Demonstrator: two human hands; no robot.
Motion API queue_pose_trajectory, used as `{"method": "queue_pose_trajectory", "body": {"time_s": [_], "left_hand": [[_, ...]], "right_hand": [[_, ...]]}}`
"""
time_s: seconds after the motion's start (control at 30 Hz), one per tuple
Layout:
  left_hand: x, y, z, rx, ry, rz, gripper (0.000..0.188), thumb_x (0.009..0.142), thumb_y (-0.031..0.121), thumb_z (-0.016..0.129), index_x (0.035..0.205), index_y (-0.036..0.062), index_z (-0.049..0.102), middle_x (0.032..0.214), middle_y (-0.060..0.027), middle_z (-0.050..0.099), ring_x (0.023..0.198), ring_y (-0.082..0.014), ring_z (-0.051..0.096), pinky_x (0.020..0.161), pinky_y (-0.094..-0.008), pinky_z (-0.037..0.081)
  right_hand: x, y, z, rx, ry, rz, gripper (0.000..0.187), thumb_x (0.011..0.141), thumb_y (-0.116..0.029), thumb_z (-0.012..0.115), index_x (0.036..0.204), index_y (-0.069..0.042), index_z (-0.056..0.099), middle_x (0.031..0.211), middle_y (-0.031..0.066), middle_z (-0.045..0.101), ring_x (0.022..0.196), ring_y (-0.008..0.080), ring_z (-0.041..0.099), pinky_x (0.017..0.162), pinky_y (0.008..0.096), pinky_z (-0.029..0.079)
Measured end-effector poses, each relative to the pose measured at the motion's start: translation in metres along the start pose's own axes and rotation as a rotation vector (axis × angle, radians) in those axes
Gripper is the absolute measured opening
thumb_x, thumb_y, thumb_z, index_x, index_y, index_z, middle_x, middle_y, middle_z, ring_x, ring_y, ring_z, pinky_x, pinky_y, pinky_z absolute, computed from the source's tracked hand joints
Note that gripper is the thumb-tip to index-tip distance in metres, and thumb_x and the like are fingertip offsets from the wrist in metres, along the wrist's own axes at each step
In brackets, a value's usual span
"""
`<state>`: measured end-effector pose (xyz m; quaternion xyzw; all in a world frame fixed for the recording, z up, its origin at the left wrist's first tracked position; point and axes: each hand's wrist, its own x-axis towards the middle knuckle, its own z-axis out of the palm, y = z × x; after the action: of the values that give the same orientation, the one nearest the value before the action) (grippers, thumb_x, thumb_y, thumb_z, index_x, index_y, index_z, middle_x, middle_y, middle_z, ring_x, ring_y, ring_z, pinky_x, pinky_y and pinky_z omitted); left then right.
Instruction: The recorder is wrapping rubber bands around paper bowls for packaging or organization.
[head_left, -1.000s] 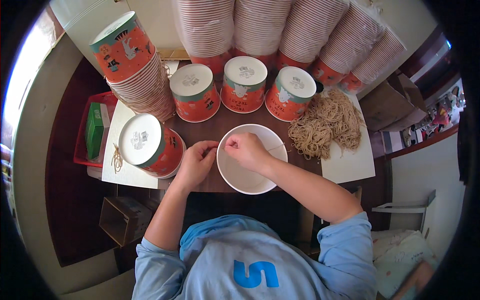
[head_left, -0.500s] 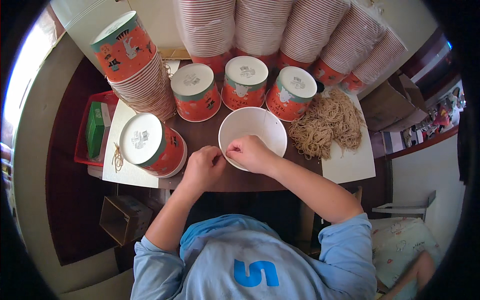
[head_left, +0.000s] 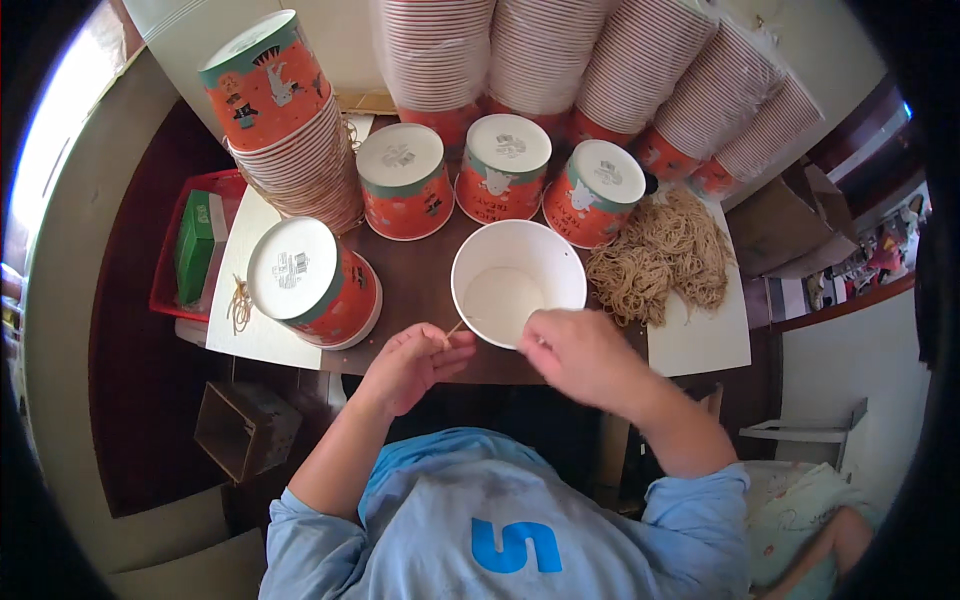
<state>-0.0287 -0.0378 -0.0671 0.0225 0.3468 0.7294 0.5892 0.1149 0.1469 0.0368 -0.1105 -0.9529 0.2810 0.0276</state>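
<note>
A white-lined paper bucket point(head_left: 520, 285) stands in front of me with its mouth up and tilted toward me. A small dark hole shows high on its right wall. My left hand point(head_left: 415, 368) is by the rim's near left, thumb and forefinger pinching a short tan cord point(head_left: 456, 327) whose tip points at the bucket. At the near right rim my right hand point(head_left: 580, 355) is closed, slightly blurred; what its fingers hold, if anything, is hidden. A pile of tan cords point(head_left: 665, 255) lies right of the bucket.
Three upturned orange buckets stand behind, the middle one point(head_left: 505, 165) among them. At left are another upturned bucket point(head_left: 300, 275), a tall stack point(head_left: 290, 130) and a red crate point(head_left: 168, 280). Plastic-wrapped bucket stacks point(head_left: 435, 60) line the back. Another person's arm point(head_left: 835, 545) shows lower right.
My right hand has come out of the bucket's mouth, moving right and toward me. My left hand has dropped a little and its fingers have spread, showing the cord.
</note>
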Motion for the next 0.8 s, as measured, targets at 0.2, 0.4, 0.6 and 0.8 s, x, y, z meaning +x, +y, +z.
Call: {"method": "queue_pose_trajectory", "body": {"time_s": [0.2,0.4,0.6,0.8], "left_hand": [[-0.009,-0.015,0.015,0.115,-0.109,0.023,0.008,0.087,0.007,0.052,0.085,0.0058,0.061,0.114,-0.0148,0.060,0.105,-0.0229,0.057,0.092,-0.0376,0.044],[-0.006,-0.037,0.006,0.276,-0.122,0.158,0.007,0.087,0.003,0.051,0.086,0.0035,0.058,0.105,-0.0103,0.062,0.100,-0.0181,0.058,0.090,-0.0327,0.045],[-0.013,-0.046,-0.001,0.357,-0.036,0.223,0.006,0.087,0.001,0.051,0.088,0.0022,0.057,0.090,-0.0058,0.061,0.084,-0.0140,0.061,0.076,-0.0279,0.050],[-0.013,-0.059,0.002,0.719,0.017,0.385,0.006,0.085,0.004,0.058,0.089,0.0010,0.056,0.087,-0.0048,0.055,0.071,-0.0099,0.055,0.062,-0.0225,0.046]], "right_hand": [[-0.028,-0.004,0.091,0.099,0.062,-0.152,0.009,0.080,-0.012,0.062,0.083,-0.004,0.059,0.081,0.0115,0.061,0.074,0.0317,0.061,0.063,0.0399,0.050],[-0.022,0.002,0.116,0.203,0.250,-0.215,0.016,0.078,-0.012,0.064,0.092,-0.004,0.062,0.085,0.0109,0.062,0.084,0.0296,0.060,0.073,0.0405,0.049],[-0.032,-0.003,0.071,0.251,0.193,-0.012,0.010,0.076,-0.011,0.066,0.083,-0.004,0.064,0.079,0.0110,0.061,0.077,0.0283,0.061,0.067,0.0352,0.050],[-0.025,-0.005,0.088,0.574,0.101,0.236,0.016,0.082,-0.015,0.066,0.084,0.000,0.064,0.074,0.0074,0.064,0.063,0.0113,0.059,0.057,0.0252,0.048]]}}
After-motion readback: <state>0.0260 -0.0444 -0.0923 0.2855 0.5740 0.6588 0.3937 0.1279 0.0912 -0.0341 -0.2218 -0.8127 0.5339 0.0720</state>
